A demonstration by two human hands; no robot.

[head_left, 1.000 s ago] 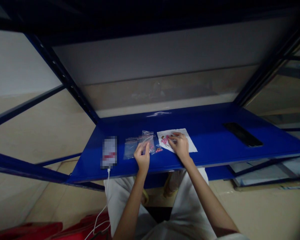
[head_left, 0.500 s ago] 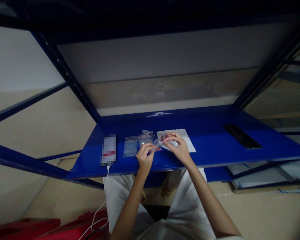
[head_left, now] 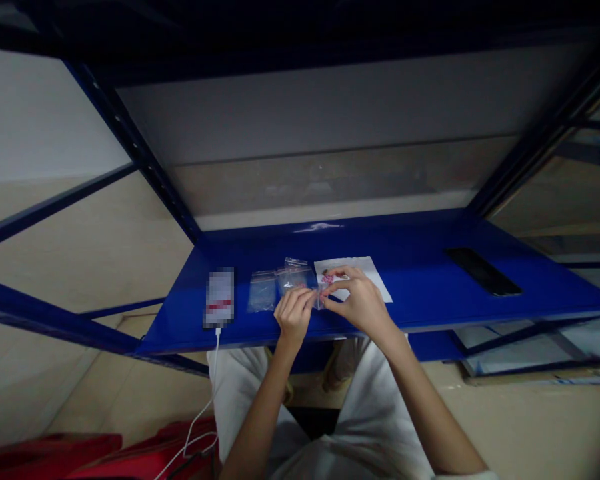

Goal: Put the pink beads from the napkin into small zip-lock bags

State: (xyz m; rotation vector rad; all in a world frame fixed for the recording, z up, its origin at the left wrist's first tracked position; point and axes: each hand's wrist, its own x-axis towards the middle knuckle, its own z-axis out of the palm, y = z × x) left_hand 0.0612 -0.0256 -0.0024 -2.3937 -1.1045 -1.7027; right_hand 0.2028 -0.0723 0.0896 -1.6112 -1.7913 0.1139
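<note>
My left hand [head_left: 294, 313] pinches the left side of a small clear plastic bag [head_left: 319, 299] just above the shelf's front part. On the bag's right side, the thumb and forefinger of my right hand [head_left: 357, 300] are closed at its edge; whether they grip the bag or a tiny bead is too small to tell. Small pink pieces [head_left: 327, 277] lie on a white paper [head_left: 379, 279], partly behind my right hand. Left of it lie more clear zip bags [head_left: 263, 292], one with pink pieces near my left fingers.
A phone [head_left: 220, 297] with a white cable [head_left: 200, 417] lies at the left of the blue shelf [head_left: 405, 240]. A black phone [head_left: 483, 271] lies at the right. Blue posts frame both sides, and red objects [head_left: 55, 453] are on the floor.
My right hand has moved slightly down, its fingers now at the bag's edge. The clear bag hangs lower and more upright between my hands, and more of the pink pieces show on the paper.
</note>
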